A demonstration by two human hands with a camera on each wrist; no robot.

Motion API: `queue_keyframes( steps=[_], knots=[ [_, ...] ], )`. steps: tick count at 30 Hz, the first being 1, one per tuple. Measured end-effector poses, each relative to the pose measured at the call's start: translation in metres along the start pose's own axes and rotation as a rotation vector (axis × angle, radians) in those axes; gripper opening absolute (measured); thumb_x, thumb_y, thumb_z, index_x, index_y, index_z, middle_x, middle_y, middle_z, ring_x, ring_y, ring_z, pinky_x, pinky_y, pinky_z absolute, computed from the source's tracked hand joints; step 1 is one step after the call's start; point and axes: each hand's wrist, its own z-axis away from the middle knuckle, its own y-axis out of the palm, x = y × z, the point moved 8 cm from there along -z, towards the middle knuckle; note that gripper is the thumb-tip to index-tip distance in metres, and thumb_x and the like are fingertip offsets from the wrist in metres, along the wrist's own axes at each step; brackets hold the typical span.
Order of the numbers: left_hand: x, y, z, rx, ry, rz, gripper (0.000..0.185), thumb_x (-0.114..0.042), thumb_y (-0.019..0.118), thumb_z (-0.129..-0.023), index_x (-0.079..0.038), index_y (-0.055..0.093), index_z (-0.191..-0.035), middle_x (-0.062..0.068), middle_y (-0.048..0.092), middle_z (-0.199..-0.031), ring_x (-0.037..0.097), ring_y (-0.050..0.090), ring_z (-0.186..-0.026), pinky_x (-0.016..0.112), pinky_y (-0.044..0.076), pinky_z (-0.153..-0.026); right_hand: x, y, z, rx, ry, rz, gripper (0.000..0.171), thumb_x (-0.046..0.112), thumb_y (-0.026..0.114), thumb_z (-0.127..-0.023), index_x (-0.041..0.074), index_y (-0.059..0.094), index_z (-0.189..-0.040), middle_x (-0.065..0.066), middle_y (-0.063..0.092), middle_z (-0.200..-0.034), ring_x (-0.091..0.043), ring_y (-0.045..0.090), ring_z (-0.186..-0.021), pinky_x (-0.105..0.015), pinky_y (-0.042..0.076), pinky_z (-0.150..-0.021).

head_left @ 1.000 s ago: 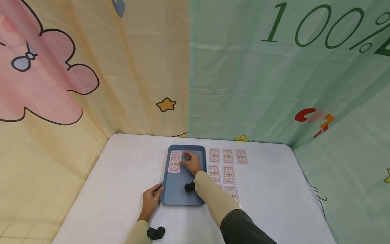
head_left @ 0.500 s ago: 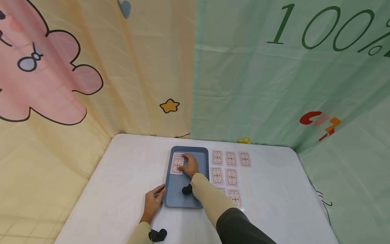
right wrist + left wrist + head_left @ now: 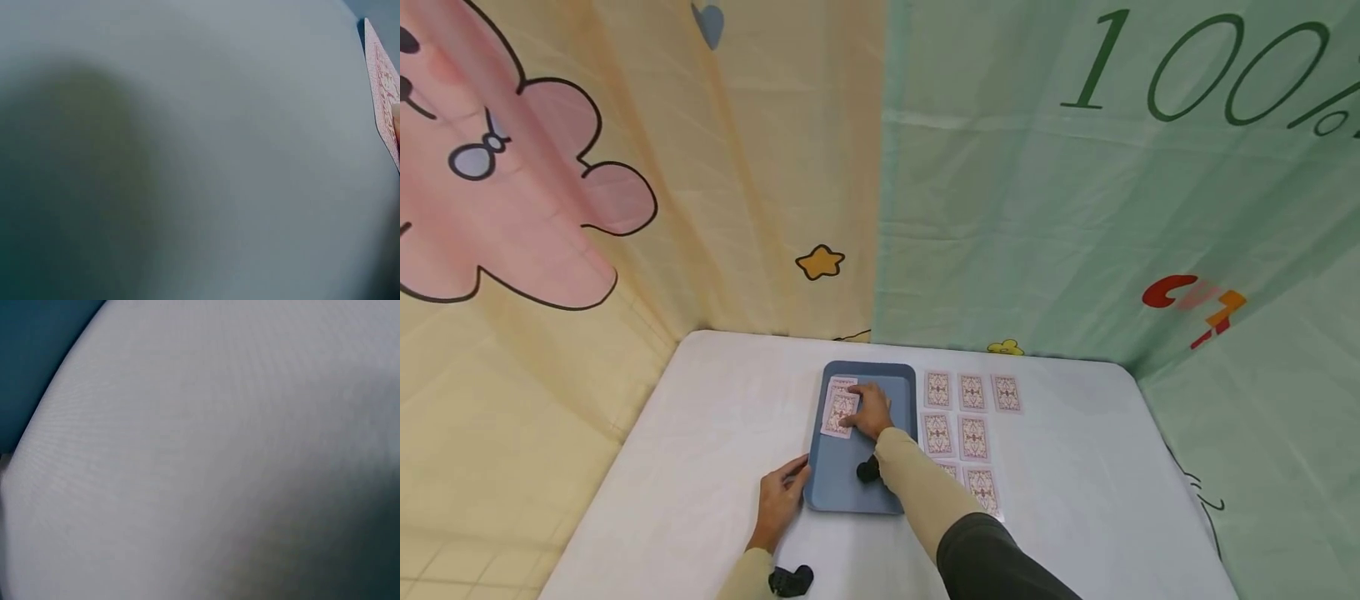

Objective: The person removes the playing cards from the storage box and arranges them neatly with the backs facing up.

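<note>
My right hand (image 3: 872,411) reaches over the blue-grey tray (image 3: 838,493) and pinches a playing card (image 3: 841,415) by its right side, patterned back up. That card lies askew over another playing card (image 3: 842,383), whose top strip shows behind it. In the right wrist view the playing card (image 3: 382,84) stands tilted at the right edge, a fingertip against it. My left hand (image 3: 778,500) rests on the table with thumb and fingertips at the tray's left rim. The left wrist view shows only a corner of the tray (image 3: 37,350) and white cloth.
Right of the tray several playing cards (image 3: 973,437) lie face down in rows on the white tablecloth (image 3: 1075,475). My right forearm partly covers one. Printed curtains (image 3: 1000,208) hang behind and beside the table.
My right hand has come onto the playing card from its right. The card has turned slightly and slid nearer me, baring more of the one beneath. The left hand stays at the rim.
</note>
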Motion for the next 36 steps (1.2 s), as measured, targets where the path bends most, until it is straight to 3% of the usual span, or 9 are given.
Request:
queue_keyframes(
  steps=[5,9,12,15,20,23,30,36],
  knots=[
    [0.001,0.002,0.002,-0.005,0.012,-0.02,0.027,-0.008,0.062,-0.093,0.009,0.066,-0.115,0.021,0.069,-0.104,0.019,0.067,-0.089,0.022,0.053,-0.072,-0.004,-0.002,0.003,0.002,-0.01,-0.068,0.055,0.009,0.087,-0.069,0.006,0.064,-0.119,-0.011,0.06,-0.114,-0.027,0.053,-0.106,-0.048,0.035,-0.096],
    [-0.002,0.001,0.003,-0.019,0.052,-0.01,0.028,-0.01,0.063,-0.093,0.009,0.067,-0.113,0.02,0.069,-0.102,0.019,0.067,-0.088,0.023,0.054,-0.071,-0.009,-0.005,0.005,0.0,0.003,-0.19,0.05,0.002,0.083,-0.072,0.004,0.063,-0.118,-0.009,0.061,-0.099,-0.021,0.054,-0.087,-0.036,0.045,-0.079],
    [-0.006,0.0,0.004,-0.036,0.122,-0.001,0.028,-0.012,0.063,-0.093,0.009,0.068,-0.111,0.02,0.07,-0.097,0.017,0.067,-0.085,0.019,0.052,-0.069,-0.011,-0.008,0.007,-0.004,0.004,-0.273,0.043,-0.002,0.078,-0.076,0.002,0.063,-0.117,-0.005,0.057,-0.087,-0.015,0.05,-0.075,-0.028,0.044,-0.066],
    [-0.006,-0.001,0.005,-0.042,0.146,-0.01,0.028,-0.013,0.062,-0.093,0.009,0.068,-0.11,0.019,0.07,-0.095,0.015,0.066,-0.084,0.015,0.05,-0.067,-0.011,-0.012,0.011,-0.004,-0.006,-0.353,0.037,-0.003,0.074,-0.08,-0.001,0.063,-0.115,-0.005,0.056,-0.082,-0.012,0.048,-0.069,-0.024,0.042,-0.06],
    [0.004,0.002,0.0,-0.019,0.03,-0.031,0.028,-0.01,0.062,-0.093,0.007,0.067,-0.115,0.018,0.07,-0.102,0.021,0.066,-0.092,0.021,0.052,-0.073,-0.014,-0.018,0.016,0.02,0.012,-0.428,0.032,-0.002,0.068,-0.086,-0.002,0.063,-0.118,-0.008,0.06,-0.078,-0.011,0.047,-0.063,-0.024,0.04,-0.058],
    [0.005,0.003,-0.001,0.0,-0.016,-0.04,0.028,-0.008,0.062,-0.093,0.006,0.066,-0.117,0.018,0.069,-0.106,0.024,0.065,-0.096,0.023,0.052,-0.076,-0.016,-0.022,0.02,0.039,0.03,-0.42,0.032,-0.001,0.065,-0.088,-0.001,0.062,-0.121,-0.006,0.06,-0.073,-0.011,0.046,-0.061,-0.025,0.039,-0.058],
    [0.002,0.0,-0.002,0.004,-0.01,-0.035,0.028,-0.008,0.062,-0.094,0.007,0.065,-0.117,0.021,0.069,-0.107,0.027,0.065,-0.096,0.023,0.052,-0.076,-0.008,-0.04,0.029,0.081,0.042,-0.412,0.033,0.002,0.065,-0.09,0.002,0.062,-0.123,-0.006,0.067,-0.083,-0.01,0.05,-0.064,-0.024,0.041,-0.059],
    [0.0,0.0,0.0,0.009,-0.003,-0.031,0.029,-0.009,0.061,-0.095,0.008,0.065,-0.118,0.022,0.068,-0.11,0.029,0.065,-0.097,0.023,0.052,-0.077,-0.008,-0.053,0.039,0.076,0.024,-0.394,0.035,0.006,0.07,-0.087,0.002,0.061,-0.121,0.0,0.053,-0.064,-0.011,0.043,-0.056,-0.026,0.037,-0.055]
  ],
)
